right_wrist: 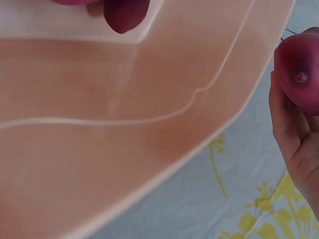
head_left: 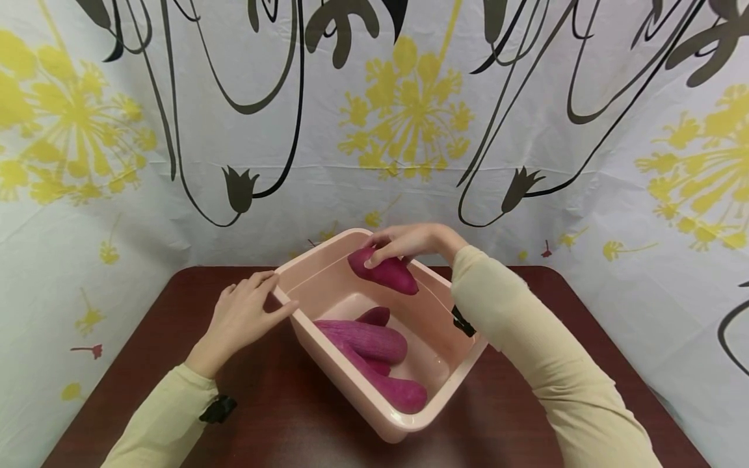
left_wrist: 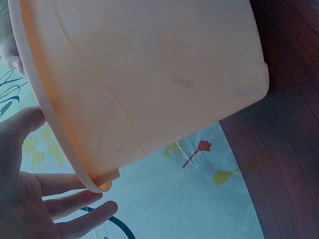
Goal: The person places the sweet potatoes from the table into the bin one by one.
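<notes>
A purple-skinned sweet potato (head_left: 389, 273) is in the grip of my right hand (head_left: 404, 242), above the far part of a pale pink plastic tub (head_left: 342, 361). The right wrist view shows the rounded end of this sweet potato (right_wrist: 299, 74) at the right edge, with fingers along its side. My left hand (head_left: 242, 315) rests on the tub's left corner, its fingers and thumb spread along the rim. In the left wrist view the thumb (left_wrist: 30, 119) touches the rim and the fingers lie fairly straight at the corner. Several long purple vegetables (head_left: 374, 341) lie inside the tub.
The tub stands at an angle on a dark reddish-brown table (head_left: 263, 416). Behind and beside the table hangs a white sheet (head_left: 281, 130) with yellow and dark flower prints. Dark bands (head_left: 218, 409) sit at both wrists over cream sleeves.
</notes>
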Available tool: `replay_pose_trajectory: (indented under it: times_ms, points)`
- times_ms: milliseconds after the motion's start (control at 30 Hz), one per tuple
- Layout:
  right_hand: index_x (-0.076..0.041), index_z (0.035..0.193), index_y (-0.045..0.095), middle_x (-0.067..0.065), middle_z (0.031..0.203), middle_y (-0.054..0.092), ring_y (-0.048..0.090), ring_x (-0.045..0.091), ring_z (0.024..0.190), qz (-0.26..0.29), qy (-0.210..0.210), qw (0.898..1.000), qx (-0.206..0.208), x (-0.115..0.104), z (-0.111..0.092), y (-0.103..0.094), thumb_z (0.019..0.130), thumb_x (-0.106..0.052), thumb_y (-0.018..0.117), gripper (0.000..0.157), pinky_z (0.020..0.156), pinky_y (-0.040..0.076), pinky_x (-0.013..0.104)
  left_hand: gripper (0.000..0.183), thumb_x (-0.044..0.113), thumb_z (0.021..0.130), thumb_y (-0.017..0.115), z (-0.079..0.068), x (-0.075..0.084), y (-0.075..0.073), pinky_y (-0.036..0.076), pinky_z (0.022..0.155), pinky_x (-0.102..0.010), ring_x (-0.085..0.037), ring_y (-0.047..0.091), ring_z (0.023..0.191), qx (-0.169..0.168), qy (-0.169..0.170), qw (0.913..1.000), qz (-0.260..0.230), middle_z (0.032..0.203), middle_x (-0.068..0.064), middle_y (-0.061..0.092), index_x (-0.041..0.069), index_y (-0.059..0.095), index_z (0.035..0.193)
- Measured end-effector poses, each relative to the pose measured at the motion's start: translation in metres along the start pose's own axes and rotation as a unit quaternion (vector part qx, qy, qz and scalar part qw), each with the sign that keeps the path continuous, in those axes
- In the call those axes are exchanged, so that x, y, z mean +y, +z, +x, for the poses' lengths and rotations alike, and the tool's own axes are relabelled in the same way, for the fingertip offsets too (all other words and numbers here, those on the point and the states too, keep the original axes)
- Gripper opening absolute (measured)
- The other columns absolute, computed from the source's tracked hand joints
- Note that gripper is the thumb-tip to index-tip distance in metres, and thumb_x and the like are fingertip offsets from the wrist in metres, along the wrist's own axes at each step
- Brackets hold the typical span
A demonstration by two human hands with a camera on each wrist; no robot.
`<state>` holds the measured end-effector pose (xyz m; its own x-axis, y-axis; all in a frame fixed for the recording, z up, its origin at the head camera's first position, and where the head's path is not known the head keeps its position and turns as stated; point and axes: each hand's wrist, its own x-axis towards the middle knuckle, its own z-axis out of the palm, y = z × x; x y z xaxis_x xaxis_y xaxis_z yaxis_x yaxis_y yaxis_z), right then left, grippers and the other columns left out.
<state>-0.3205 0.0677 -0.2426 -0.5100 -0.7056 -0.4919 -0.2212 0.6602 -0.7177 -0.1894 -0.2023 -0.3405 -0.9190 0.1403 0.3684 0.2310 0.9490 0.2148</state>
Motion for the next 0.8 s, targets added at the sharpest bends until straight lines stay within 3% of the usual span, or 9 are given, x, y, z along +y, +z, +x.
replay_pose_trajectory:
  times_ms: [300,800]
  points:
    - [-0.010,0.127,0.039,0.008,0.118,0.043,0.053,0.018,0.094,0.011,0.008,1.000,-0.023,0.008,0.018,0.014,0.081,-0.029,0.062,0.055,0.076,0.046,0.034,0.068,0.054,0.076,0.056,0.000,0.000,0.001,0.032,0.084,-0.055,-0.033,0.049,0.102,0.003,0.002,1.0000,0.001,0.115,-0.018,0.051,0.001,0.055,0.118]
    - [-0.008,0.123,0.043,0.006,0.114,0.046,0.052,0.016,0.096,-0.060,0.031,0.997,-0.026,0.029,0.042,0.040,0.078,-0.026,0.064,0.053,0.073,0.048,0.034,0.067,0.052,0.077,0.057,0.000,0.001,0.000,0.032,0.084,-0.054,-0.033,0.049,0.102,0.002,0.000,1.0000,0.000,0.116,-0.018,0.051,0.001,0.054,0.119]
